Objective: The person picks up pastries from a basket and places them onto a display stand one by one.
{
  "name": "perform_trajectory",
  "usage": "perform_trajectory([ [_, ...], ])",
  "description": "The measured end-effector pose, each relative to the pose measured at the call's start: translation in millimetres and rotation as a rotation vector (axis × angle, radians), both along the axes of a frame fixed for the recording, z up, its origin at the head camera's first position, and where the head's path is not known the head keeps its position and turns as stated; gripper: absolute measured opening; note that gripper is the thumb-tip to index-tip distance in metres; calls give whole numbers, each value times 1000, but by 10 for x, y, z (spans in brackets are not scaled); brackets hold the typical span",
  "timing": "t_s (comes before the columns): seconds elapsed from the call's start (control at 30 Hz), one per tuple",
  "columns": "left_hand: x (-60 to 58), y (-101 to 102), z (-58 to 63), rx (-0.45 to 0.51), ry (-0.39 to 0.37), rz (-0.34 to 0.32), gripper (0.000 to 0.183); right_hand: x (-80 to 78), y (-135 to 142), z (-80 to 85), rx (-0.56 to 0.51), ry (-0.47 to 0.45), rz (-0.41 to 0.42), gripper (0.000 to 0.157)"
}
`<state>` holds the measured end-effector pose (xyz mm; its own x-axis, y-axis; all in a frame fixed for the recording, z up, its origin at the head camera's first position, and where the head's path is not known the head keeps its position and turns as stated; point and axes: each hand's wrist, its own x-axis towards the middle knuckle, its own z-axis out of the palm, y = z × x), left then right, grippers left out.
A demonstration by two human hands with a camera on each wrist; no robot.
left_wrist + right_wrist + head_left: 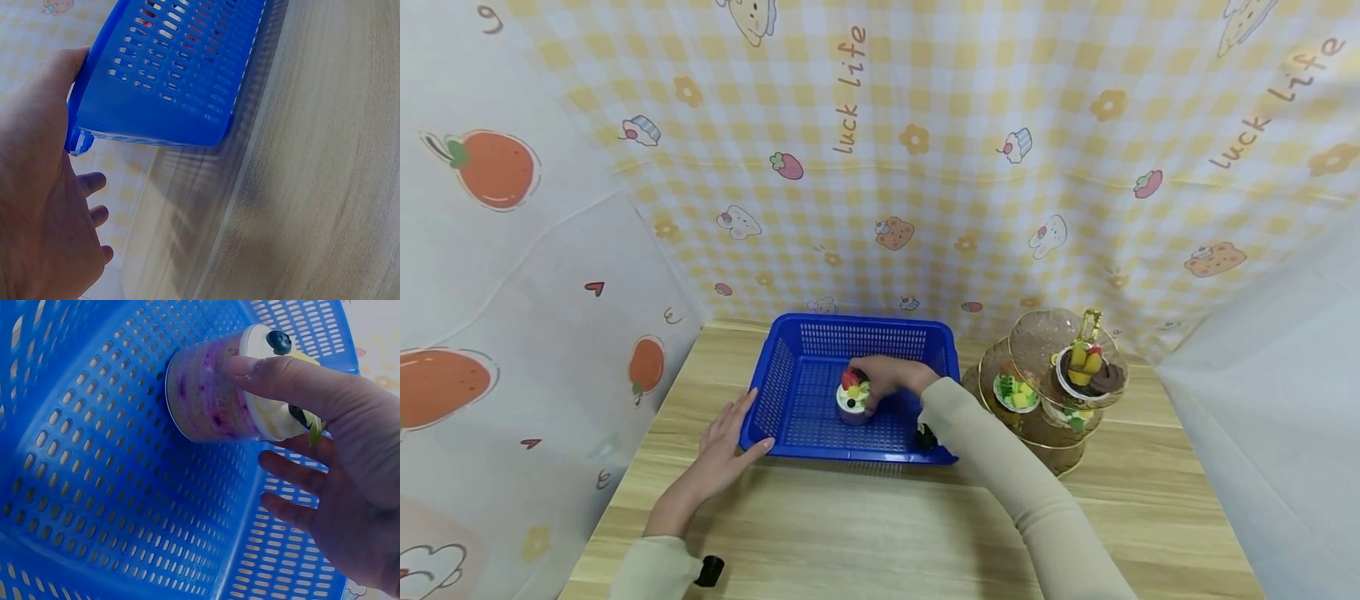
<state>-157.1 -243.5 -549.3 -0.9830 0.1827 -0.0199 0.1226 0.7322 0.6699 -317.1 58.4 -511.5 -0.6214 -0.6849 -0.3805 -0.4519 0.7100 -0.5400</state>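
My right hand point(889, 375) grips a small cake cup point(852, 408) inside the blue plastic basket point(850, 455). White cream, a blueberry and red fruit top the cup. In the right wrist view, the thumb presses on the clear side of the cake cup point(209, 394), over purple and tan layers. The cup's bottom faces the slotted basket floor point(125, 469). My left hand point(722, 442) rests at the basket's front left corner, fingers spread along the outside. The left wrist view shows the thumb side of the left hand point(44, 175) against the rim and the other fingers extended.
Right of the basket stands a tiered stand point(1052, 446) with gold-edged plates, holding several dessert cups, such as a chocolate one point(1078, 375) on top. Behind the wooden table point(850, 533) hangs a yellow checked curtain point(917, 192). A white printed sheet point(550, 275) hangs at left.
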Motion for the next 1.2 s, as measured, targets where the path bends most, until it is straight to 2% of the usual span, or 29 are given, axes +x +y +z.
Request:
perform_trajectory([
  [0.13, 0, 4, 24, -3, -3, 3, 88, -6, 20, 46, -64, 9, -9, 69],
  [0.3, 16, 17, 47, 0, -5, 5, 87, -24, 43, 164, -139, 70, -27, 69],
  [0.47, 21, 20, 46, 5, -8, 2, 87, 23, 99, 331, -235, 82, -104, 76],
  [0.63, 21, 17, 47, 4, -14, 3, 88, 164, 185, 475, -335, 110, -198, 78],
  [0.9, 15, 16, 20, -2, -12, 1, 88, 582, 406, 484, -461, 205, -317, 77],
  [1.2, 11, 7, 5, -2, -16, 2, 88, 1258, 864, 384, -494, 365, -454, 78],
])
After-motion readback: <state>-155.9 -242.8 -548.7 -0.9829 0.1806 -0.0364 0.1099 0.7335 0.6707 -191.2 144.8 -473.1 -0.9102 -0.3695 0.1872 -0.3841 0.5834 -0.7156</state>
